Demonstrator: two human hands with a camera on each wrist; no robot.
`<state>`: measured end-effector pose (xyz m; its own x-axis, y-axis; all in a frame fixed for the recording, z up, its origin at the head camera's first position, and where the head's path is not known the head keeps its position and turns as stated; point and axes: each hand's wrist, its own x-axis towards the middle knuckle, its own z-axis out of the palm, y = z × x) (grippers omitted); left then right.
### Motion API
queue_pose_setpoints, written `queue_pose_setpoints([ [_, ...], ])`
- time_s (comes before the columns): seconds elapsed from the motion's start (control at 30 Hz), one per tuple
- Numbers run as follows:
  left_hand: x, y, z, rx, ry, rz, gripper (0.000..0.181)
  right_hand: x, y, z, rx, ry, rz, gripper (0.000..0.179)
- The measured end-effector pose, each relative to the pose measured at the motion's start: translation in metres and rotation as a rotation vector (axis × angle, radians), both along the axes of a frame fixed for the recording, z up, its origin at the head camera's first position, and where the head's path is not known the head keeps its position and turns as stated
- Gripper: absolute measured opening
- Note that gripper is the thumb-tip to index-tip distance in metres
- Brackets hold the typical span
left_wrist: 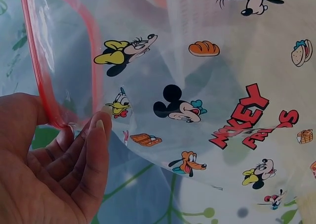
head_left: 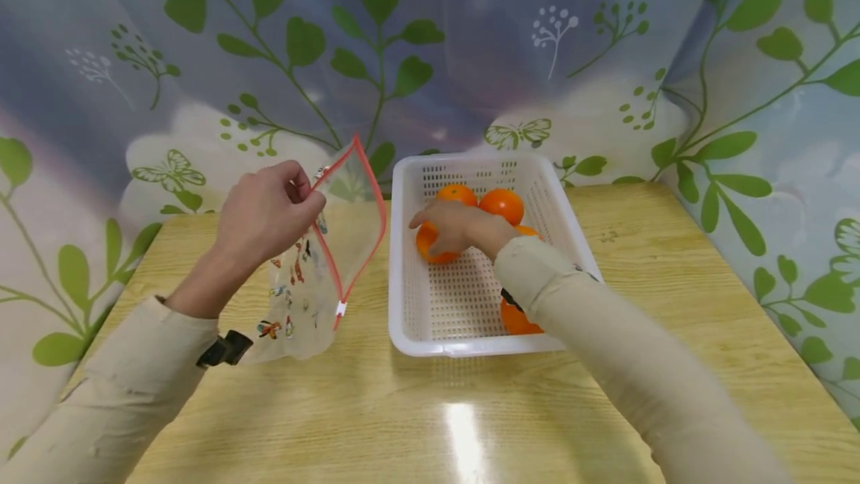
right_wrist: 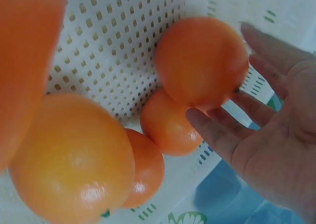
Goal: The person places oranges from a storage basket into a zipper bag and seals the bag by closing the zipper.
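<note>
My left hand (head_left: 265,211) pinches the upper edge of a clear slider zip bag (head_left: 295,305) with red trim and cartoon prints. The bag's mouth gapes toward the basket, and its white slider (head_left: 341,308) sits at the near end. In the left wrist view, thumb and fingertips (left_wrist: 100,135) meet at the red-trimmed edge. My right hand (head_left: 453,224) reaches into a white plastic basket (head_left: 401,282), its fingers around an orange (right_wrist: 200,61) at the left side. Other oranges (head_left: 502,205) lie at the back and right, partly hidden by my right arm.
The basket stands on a light wood table (head_left: 416,409), with the bag to its left. A curtain (head_left: 457,81) printed with leaves and butterflies hangs behind and beside the table. A dark strap (head_left: 225,349) shows at my left cuff.
</note>
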<state>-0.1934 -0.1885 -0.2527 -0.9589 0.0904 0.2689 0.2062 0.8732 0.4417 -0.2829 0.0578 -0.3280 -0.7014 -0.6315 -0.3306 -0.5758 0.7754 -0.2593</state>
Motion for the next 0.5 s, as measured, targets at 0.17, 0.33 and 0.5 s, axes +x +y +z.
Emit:
queue_pose_setpoints([
  [0.17,0.0,-0.002,0.0,-0.003,0.004,0.006,0.009,-0.002,-0.006,-0.008,0.055,0.04,-0.05,0.053],
  [0.33,0.001,-0.005,0.0,-0.012,0.001,0.015,0.009,-0.002,-0.011,-0.012,0.062,0.066,-0.045,0.053],
  [0.5,0.001,-0.004,0.0,-0.024,0.005,0.015,0.009,-0.002,-0.011,-0.013,0.085,0.084,-0.043,0.051],
])
